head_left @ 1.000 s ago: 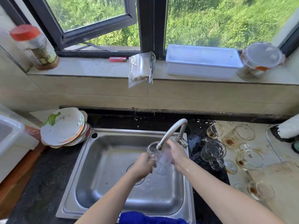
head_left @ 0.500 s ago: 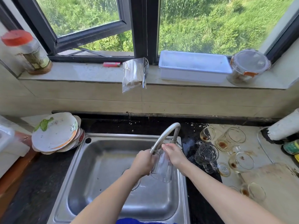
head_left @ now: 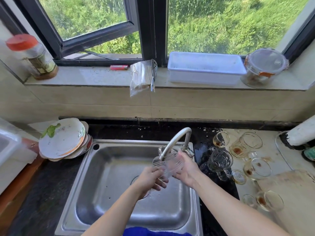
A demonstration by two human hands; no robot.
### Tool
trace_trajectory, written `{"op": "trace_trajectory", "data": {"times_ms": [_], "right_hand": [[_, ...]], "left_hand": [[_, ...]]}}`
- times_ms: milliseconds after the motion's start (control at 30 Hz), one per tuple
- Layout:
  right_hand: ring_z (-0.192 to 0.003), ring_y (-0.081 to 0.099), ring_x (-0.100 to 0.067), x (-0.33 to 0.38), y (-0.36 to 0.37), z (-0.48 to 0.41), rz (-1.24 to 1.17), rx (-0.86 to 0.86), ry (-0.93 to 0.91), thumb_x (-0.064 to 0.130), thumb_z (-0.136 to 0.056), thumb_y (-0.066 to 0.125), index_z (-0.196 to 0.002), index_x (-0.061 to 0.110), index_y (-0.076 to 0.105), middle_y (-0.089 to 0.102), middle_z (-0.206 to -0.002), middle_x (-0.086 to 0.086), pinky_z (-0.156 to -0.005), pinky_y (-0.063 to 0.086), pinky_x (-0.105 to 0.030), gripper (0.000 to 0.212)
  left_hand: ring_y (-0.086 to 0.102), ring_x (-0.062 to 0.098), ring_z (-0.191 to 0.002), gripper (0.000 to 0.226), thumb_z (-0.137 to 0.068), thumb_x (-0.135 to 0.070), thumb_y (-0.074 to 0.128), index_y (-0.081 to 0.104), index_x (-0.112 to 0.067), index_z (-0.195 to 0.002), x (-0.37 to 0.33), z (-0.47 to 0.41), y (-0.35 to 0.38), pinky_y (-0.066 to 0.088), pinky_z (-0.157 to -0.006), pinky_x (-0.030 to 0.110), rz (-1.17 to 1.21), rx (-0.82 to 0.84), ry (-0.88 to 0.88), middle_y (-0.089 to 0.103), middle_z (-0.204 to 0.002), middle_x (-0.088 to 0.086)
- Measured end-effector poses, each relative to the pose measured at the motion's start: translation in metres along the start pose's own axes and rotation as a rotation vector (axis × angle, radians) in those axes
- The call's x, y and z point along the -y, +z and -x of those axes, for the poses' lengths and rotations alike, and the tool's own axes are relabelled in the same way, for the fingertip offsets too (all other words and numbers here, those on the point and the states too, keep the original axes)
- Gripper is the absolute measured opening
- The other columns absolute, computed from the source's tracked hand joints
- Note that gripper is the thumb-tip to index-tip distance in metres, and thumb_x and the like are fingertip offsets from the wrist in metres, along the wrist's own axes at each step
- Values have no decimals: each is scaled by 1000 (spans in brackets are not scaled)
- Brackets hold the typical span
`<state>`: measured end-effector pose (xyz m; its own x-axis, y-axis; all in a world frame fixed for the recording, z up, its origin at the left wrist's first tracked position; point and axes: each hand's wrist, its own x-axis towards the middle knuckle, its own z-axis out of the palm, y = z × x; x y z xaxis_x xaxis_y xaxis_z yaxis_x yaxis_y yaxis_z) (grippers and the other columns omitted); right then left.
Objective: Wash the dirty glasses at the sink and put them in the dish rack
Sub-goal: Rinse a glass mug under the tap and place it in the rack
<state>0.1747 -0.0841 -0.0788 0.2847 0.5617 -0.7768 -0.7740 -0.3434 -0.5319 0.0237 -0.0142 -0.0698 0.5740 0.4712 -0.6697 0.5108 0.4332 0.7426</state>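
Over the sink (head_left: 105, 167), the left hand (head_left: 150, 178) is gripping the glass (head_left: 167, 165) at its base and the right hand (head_left: 186, 169) is wrapping its side, just under the tap (head_left: 172, 143). It's looking wet, light and brittle, probably slippery, so taking it round the body is seeming safer than by the rim.

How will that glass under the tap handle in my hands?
Likely slippery: the glass sits under the tap, held by bare left hand and right hand. Probably fragile: clear, close to that metal tap, above a steel sink.
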Motion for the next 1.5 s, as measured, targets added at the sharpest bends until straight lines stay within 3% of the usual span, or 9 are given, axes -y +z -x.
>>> {"op": "trace_trajectory", "data": {"times_ms": [100, 300, 500, 733, 933, 1067, 1200, 1367, 1500], "right_hand": [[-89, 69, -30, -2, 2, 0, 149, -29, -10, 34, -98, 49, -113, 13, 63, 72, -102, -18, -80, 55, -42, 29], [-79, 74, -29, 11, 3, 13, 523, -73, 90, 63, -88, 55, -107, 7, 54, 70, -95, -19, -51, 55, -28, 58], [-82, 74, -32, -2, 8, 12, 474, 43, 239, 52, -86, 65, -87, 8, 54, 67, -71, -5, -38, 45, -19, 46], [-58, 63, -18, -29, 4, 14, 518, -65, -40, 24, -92, 66, -103, -9, 66, 62, -79, -11, -56, 56, -29, 35], [-57, 47, -1, -42, -23, 47, 1058, -330, -495, 35, -90, 67, -59, 13, 44, 50, -60, 0, -63, 45, -33, 44], [-80, 59, -15, -45, -44, 78, 1069, -414, -648, 35, -89, 67, -53, 19, 40, 54, -77, 7, -64, 35, -30, 48], [-124, 55, -17, -44, -67, 117, 1009, -496, -730, 36, -88, 68, -52, 20, 41, 63, -128, -7, -86, 43, -29, 47], [-126, 54, -19, -58, -121, 191, 938, -640, -793, 36, -89, 67, -65, 5, 58, 53, -142, -5, -81, 35, -22, 40], [-118, 59, -26, -94, -196, 264, 847, -791, -824, 37, -89, 67, -55, 24, 46, 62, -130, -8, -86, 45, -29, 43]], "left_hand": [[57, 19, -45, 22, -99, -14, 47, 65, -3, -92, 2, -8, -3, 40, -42, 24, -261, -229, 199, 63, -63, 10], [60, 37, -80, 32, -87, -12, 41, 62, -18, -110, 14, -18, -25, 45, -62, 39, -1103, -412, 519, 66, -87, 9], [50, 25, -46, 53, -59, 5, 73, 66, -14, -108, 23, -12, -26, 28, -40, 26, -1214, -488, 676, 49, -60, 1], [50, 31, -114, 61, -86, -5, 43, 35, -22, -144, 23, -24, -32, 44, -89, 38, -1188, -176, 375, 51, -122, 9], [56, 30, -109, 29, -89, -13, 41, 53, -13, -116, 7, -17, -12, 46, -80, 37, -1383, -137, 313, 59, -119, 9], [60, 32, -99, 22, -87, -14, 40, 55, -13, -104, -5, 1, 13, 44, -73, 36, -1438, -162, 400, 62, -110, 10], [60, 33, -97, 18, -88, -15, 40, 55, -14, -98, -22, 26, 45, 42, -72, 36, -1496, -184, 528, 63, -105, 9], [61, 33, -96, 13, -89, -21, 42, 54, -15, -91, -33, 61, 118, 46, -74, 36, -1501, -151, 703, 64, -102, 8], [63, 35, -94, 22, -85, -20, 44, 61, -16, -99, -17, 107, 208, 48, -73, 36, -1503, -78, 846, 66, -103, 11]]}}
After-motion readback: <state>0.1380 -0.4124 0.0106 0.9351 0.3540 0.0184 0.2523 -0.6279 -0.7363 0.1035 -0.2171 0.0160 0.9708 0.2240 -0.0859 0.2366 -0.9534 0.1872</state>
